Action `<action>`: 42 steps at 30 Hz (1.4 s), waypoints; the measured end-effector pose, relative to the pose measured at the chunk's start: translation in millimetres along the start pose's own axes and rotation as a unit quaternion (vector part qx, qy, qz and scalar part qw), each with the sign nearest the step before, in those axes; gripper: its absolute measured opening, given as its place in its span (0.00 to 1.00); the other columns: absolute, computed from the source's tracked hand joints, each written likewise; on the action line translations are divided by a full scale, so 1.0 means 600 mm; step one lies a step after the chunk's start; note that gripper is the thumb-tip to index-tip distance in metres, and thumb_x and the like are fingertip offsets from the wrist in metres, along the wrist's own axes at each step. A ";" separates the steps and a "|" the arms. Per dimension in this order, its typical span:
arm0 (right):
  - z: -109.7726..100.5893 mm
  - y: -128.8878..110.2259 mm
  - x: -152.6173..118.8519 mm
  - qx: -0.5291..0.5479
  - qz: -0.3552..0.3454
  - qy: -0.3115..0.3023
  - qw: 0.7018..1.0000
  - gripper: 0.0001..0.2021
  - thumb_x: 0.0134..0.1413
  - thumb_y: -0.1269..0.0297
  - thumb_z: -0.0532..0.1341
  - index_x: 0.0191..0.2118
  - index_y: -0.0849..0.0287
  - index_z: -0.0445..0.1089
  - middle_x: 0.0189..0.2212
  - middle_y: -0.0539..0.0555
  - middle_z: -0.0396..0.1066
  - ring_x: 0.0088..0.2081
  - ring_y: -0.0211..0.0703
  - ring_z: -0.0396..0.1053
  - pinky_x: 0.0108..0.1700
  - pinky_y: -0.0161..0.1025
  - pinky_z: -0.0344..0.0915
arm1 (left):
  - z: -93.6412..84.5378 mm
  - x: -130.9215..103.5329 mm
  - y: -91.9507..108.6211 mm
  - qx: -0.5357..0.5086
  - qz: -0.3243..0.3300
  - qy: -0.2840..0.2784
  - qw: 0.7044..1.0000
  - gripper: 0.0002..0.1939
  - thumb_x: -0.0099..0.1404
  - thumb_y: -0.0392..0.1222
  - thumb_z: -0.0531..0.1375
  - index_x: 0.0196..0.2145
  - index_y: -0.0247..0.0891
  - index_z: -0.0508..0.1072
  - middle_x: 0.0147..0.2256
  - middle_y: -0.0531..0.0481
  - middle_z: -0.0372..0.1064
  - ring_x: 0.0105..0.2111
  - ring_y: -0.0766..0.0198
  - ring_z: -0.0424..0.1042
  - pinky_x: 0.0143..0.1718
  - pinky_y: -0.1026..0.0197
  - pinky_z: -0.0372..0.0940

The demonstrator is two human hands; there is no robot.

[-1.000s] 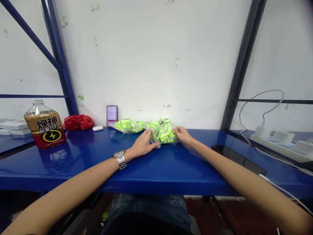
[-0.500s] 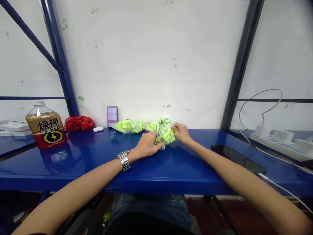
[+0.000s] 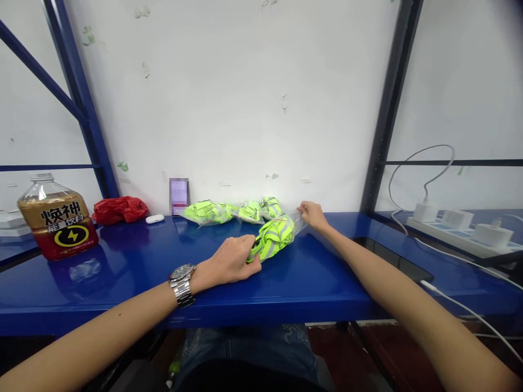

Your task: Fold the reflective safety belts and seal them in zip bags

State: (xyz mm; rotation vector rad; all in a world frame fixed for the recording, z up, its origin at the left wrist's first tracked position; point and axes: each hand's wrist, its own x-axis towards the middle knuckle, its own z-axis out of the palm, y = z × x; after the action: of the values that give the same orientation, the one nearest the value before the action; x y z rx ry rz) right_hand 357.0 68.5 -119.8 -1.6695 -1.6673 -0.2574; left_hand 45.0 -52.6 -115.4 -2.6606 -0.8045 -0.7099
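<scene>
My left hand (image 3: pixel 232 258), with a metal watch on its wrist, grips the near left end of a yellow-green vest (image 3: pixel 274 237) with grey stripes. My right hand (image 3: pixel 312 214) pinches the clear plastic bag (image 3: pixel 299 220) at the vest's right end. Part of the vest is still inside that bag; the part by my left hand looks uncovered. Behind it lie more bagged yellow-green bundles, one in the middle (image 3: pixel 250 210) and one further left (image 3: pixel 210 211).
On the blue table (image 3: pixel 163 272) stand a large drink bottle (image 3: pixel 61 220) at the left and a phone (image 3: pixel 178 196) against the wall. A red plastic bag (image 3: pixel 120 209) and a white case (image 3: pixel 154 219) lie between them. At right are a dark phone (image 3: pixel 394 258) and a power strip (image 3: pixel 457 234).
My left hand has moved left and nearer, drawing the vest towards me. My right hand has shifted slightly right, and the clear bag is stretched between it and the vest. The view has turned slightly right.
</scene>
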 end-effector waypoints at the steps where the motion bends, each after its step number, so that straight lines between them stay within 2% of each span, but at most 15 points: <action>1: -0.002 0.008 0.002 -0.006 0.008 0.000 1.000 0.10 0.57 0.67 0.54 0.29 0.59 0.70 0.31 0.59 0.74 0.34 0.46 0.68 0.33 0.36 0.53 | -0.005 -0.008 -0.002 -0.004 0.006 0.003 1.000 0.10 0.61 0.41 0.52 0.26 0.41 0.51 0.22 0.55 0.55 0.20 0.67 0.52 0.23 0.61 0.43; 5: -0.023 0.058 0.000 -0.032 0.046 0.002 0.998 0.13 0.59 0.67 0.51 0.31 0.61 0.72 0.32 0.62 0.74 0.34 0.47 0.68 0.34 0.37 0.54 | -0.031 -0.054 -0.023 -0.028 0.013 0.012 0.999 0.09 0.58 0.40 0.52 0.25 0.41 0.52 0.21 0.56 0.53 0.20 0.68 0.52 0.23 0.62 0.46; 9: -0.048 0.088 -0.008 -0.041 0.055 -0.015 0.998 0.17 0.62 0.62 0.47 0.36 0.60 0.73 0.33 0.61 0.74 0.38 0.49 0.69 0.39 0.38 0.58 | -0.056 -0.096 -0.075 -0.014 -0.083 -0.006 0.996 0.09 0.61 0.46 0.52 0.28 0.40 0.58 0.22 0.55 0.59 0.20 0.67 0.57 0.24 0.63 0.50; 12: -0.062 0.058 -0.009 -0.057 0.084 0.025 0.994 0.23 0.65 0.57 0.42 0.49 0.64 0.69 0.43 0.68 0.72 0.46 0.56 0.66 0.44 0.46 0.58 | -0.063 -0.103 -0.116 0.007 -0.150 -0.012 0.989 0.13 0.63 0.52 0.52 0.28 0.40 0.58 0.22 0.55 0.60 0.21 0.64 0.61 0.25 0.62 0.52; 14: -0.073 0.017 -0.010 -0.068 0.095 0.058 0.991 0.28 0.63 0.47 0.42 0.53 0.62 0.66 0.47 0.69 0.70 0.49 0.60 0.64 0.46 0.51 0.58 | -0.063 -0.100 -0.133 0.017 -0.186 -0.008 0.982 0.15 0.65 0.55 0.50 0.30 0.40 0.59 0.22 0.55 0.61 0.22 0.62 0.63 0.25 0.62 0.52; 15: -0.079 -0.006 -0.012 -0.071 0.081 0.049 0.993 0.30 0.61 0.42 0.43 0.50 0.61 0.68 0.46 0.68 0.70 0.49 0.60 0.64 0.46 0.51 0.58 | -0.062 -0.098 -0.137 0.021 -0.198 -0.008 0.980 0.16 0.65 0.56 0.50 0.31 0.40 0.59 0.22 0.55 0.62 0.22 0.62 0.64 0.25 0.62 0.52; 17: -0.088 -0.047 -0.019 -0.075 0.037 -0.042 0.996 0.32 0.54 0.36 0.49 0.46 0.60 0.71 0.43 0.67 0.72 0.44 0.60 0.67 0.43 0.51 0.60 | -0.060 -0.093 -0.138 0.029 -0.208 -0.008 0.978 0.18 0.66 0.58 0.49 0.33 0.40 0.60 0.23 0.54 0.63 0.23 0.60 0.66 0.25 0.62 0.52; 19: -0.093 -0.073 -0.026 -0.096 -0.008 -0.120 0.988 0.30 0.49 0.38 0.57 0.48 0.58 0.71 0.43 0.65 0.72 0.41 0.59 0.69 0.41 0.49 0.60 | -0.058 -0.089 -0.133 0.044 -0.192 -0.006 0.980 0.18 0.67 0.58 0.48 0.35 0.40 0.61 0.25 0.52 0.65 0.25 0.59 0.68 0.26 0.62 0.53; 22: -0.089 -0.074 -0.032 -0.129 -0.065 -0.212 0.966 0.19 0.49 0.58 0.62 0.49 0.55 0.71 0.42 0.63 0.73 0.38 0.54 0.71 0.37 0.43 0.61 | -0.053 -0.085 -0.121 0.089 -0.124 0.013 0.988 0.18 0.69 0.57 0.48 0.37 0.38 0.62 0.29 0.49 0.66 0.27 0.60 0.68 0.27 0.62 0.55; 24: -0.083 -0.055 -0.029 -0.136 -0.092 -0.222 0.961 0.20 0.48 0.71 0.58 0.50 0.57 0.71 0.43 0.63 0.73 0.40 0.52 0.71 0.38 0.41 0.60 | -0.050 -0.081 -0.111 0.120 -0.056 0.021 0.991 0.17 0.70 0.54 0.47 0.37 0.37 0.64 0.31 0.48 0.66 0.27 0.62 0.67 0.28 0.62 0.56; 26: -0.075 -0.028 -0.024 -0.136 -0.108 -0.210 0.962 0.24 0.46 0.77 0.54 0.51 0.59 0.71 0.46 0.63 0.72 0.45 0.52 0.70 0.42 0.40 0.60 | -0.048 -0.074 -0.098 0.138 0.016 0.019 0.990 0.15 0.71 0.51 0.48 0.37 0.37 0.65 0.33 0.47 0.67 0.28 0.63 0.66 0.30 0.62 0.57; 29: -0.060 0.009 -0.018 -0.123 -0.125 -0.211 0.962 0.29 0.46 0.79 0.51 0.56 0.61 0.67 0.49 0.62 0.72 0.47 0.50 0.69 0.45 0.38 0.61 | -0.049 -0.062 -0.079 0.140 0.093 0.001 0.986 0.14 0.71 0.48 0.48 0.38 0.38 0.67 0.36 0.46 0.68 0.29 0.64 0.64 0.33 0.61 0.58; 34: -0.039 0.028 -0.017 -0.040 -0.138 -0.221 0.965 0.27 0.51 0.74 0.50 0.58 0.60 0.64 0.54 0.58 0.69 0.51 0.51 0.68 0.50 0.41 0.62 | -0.056 -0.055 -0.069 0.076 0.126 -0.020 0.989 0.13 0.70 0.50 0.51 0.43 0.40 0.68 0.42 0.44 0.69 0.33 0.62 0.66 0.39 0.57 0.61; 38: -0.052 -0.010 -0.021 -0.102 -0.095 -0.171 0.975 0.24 0.61 0.60 0.49 0.60 0.58 0.62 0.59 0.61 0.63 0.56 0.62 0.61 0.54 0.56 0.57 | -0.056 -0.060 -0.078 0.009 0.052 0.036 0.998 0.19 0.71 0.49 0.46 0.51 0.37 0.65 0.47 0.40 0.66 0.43 0.57 0.68 0.44 0.55 0.64; 42: -0.070 -0.075 -0.036 -0.087 -0.182 -0.048 0.978 0.23 0.62 0.57 0.49 0.61 0.58 0.60 0.59 0.62 0.62 0.57 0.61 0.59 0.55 0.57 0.55 | -0.047 -0.049 -0.090 -0.052 -0.139 0.049 0.988 0.23 0.71 0.53 0.44 0.53 0.36 0.63 0.43 0.42 0.69 0.39 0.57 0.70 0.43 0.54 0.64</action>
State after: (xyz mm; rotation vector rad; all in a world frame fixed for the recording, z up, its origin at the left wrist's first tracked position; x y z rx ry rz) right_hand 327.7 19.9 -87.4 -1.5084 -2.0724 -0.5183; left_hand -17.9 -33.0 -100.9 -2.6054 -1.1547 -0.9677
